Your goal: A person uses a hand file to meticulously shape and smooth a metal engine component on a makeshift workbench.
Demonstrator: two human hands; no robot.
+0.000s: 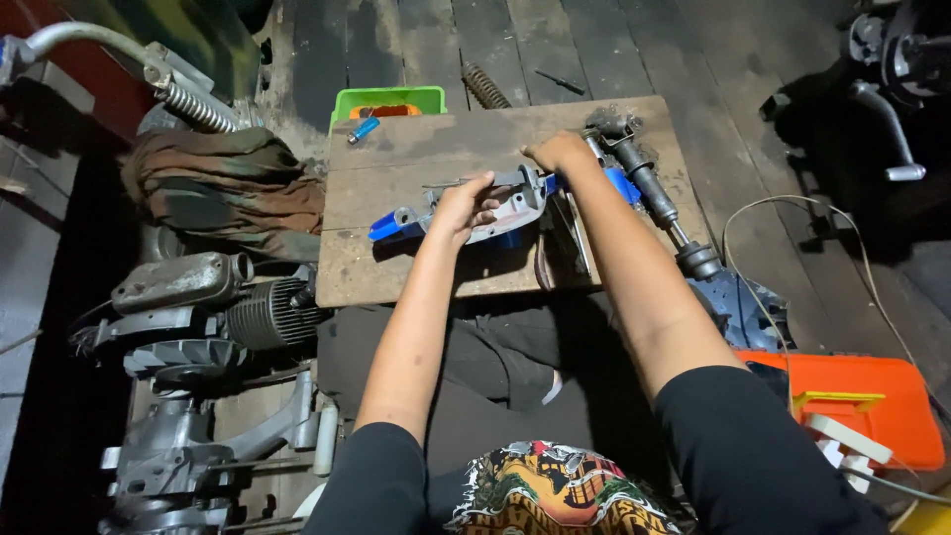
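A dark plank floor (594, 45) ran under everything, and on it, at the person's left, stood a grey finned engine block with its casings (208, 327). A worn, stained wooden board (396, 178) served as a low table over the person's lap. At the right lay an orange plastic case (872, 396), and on the board's right edge a long greasy metal shaft with a black boot (654, 193) ran diagonally. A crumpled brown rag (228, 178) sat left of the board, with a green plastic tray (391, 99) behind it.

Near the board's middle lay the grey cast-metal housing with blue parts (495, 208), resting flat. The left hand (464, 206) lay on its left half, fingers curled down over the casting and gripping it. The right hand (557, 152) pressed on the housing's far right end, fingers bent together; whether they clamped anything could not be told.

A rusty coil spring (485, 86) lay on the floor beyond the board, and a small blue lighter (363, 130) lay on the board's far left corner.
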